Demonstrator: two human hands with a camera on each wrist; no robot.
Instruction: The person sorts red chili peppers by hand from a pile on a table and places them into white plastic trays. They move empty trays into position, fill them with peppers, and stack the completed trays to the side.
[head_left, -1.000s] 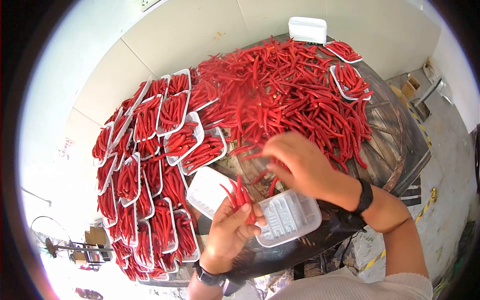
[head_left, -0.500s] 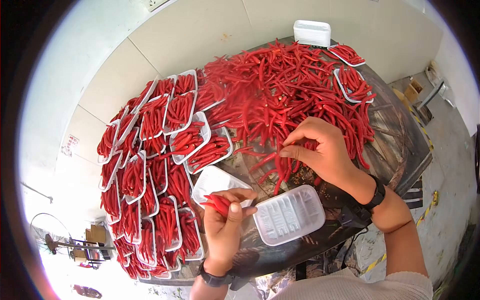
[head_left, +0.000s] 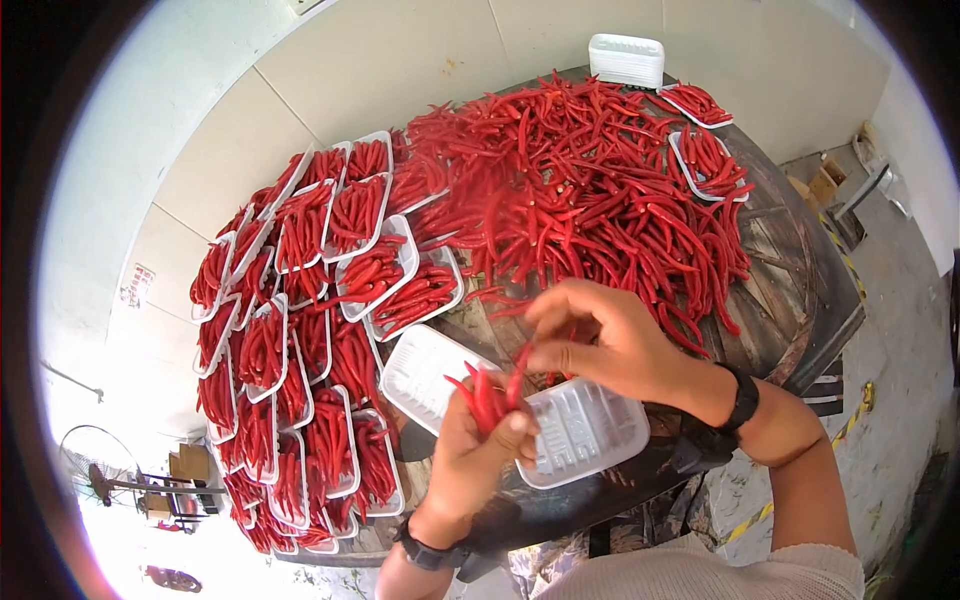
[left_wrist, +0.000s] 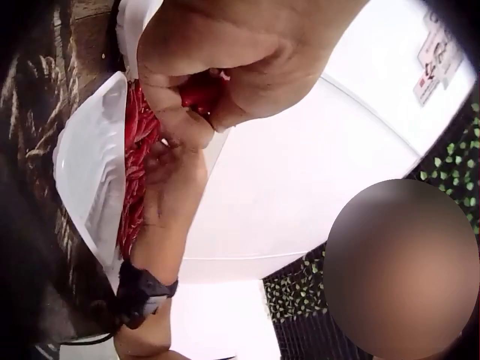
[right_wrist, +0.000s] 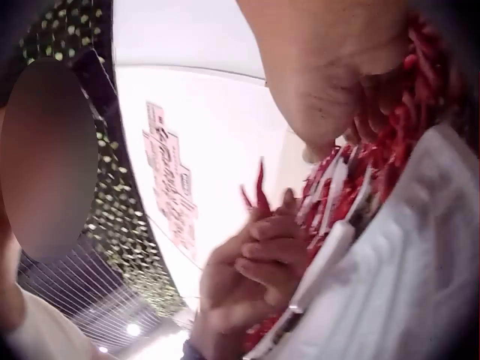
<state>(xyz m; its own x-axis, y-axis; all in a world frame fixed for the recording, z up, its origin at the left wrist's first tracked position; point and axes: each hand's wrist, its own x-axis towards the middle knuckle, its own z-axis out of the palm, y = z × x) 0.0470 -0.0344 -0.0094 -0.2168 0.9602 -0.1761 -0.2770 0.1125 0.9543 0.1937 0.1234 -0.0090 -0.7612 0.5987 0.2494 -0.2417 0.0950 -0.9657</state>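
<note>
In the head view my left hand grips a small bunch of red chili peppers, their tips poking up past the fingers. My right hand is close beside it, thumb and fingers pinching a red chili at the bunch. Below the right hand lies a white ribbed tray, its bottom showing. A second white tray sits partly behind the left hand. The left wrist view shows red chili between the left fingers. In the right wrist view, chili tips rise above the left hand.
A large heap of red chilies covers the back of the table. Many filled white trays overlap on the left. A stack of white trays stands at the back, near two filled trays on the right.
My right hand was at the heap's near edge half a second ago and has come left to the left hand with a chili. The left hand has shifted slightly right, its bunch now more upright.
</note>
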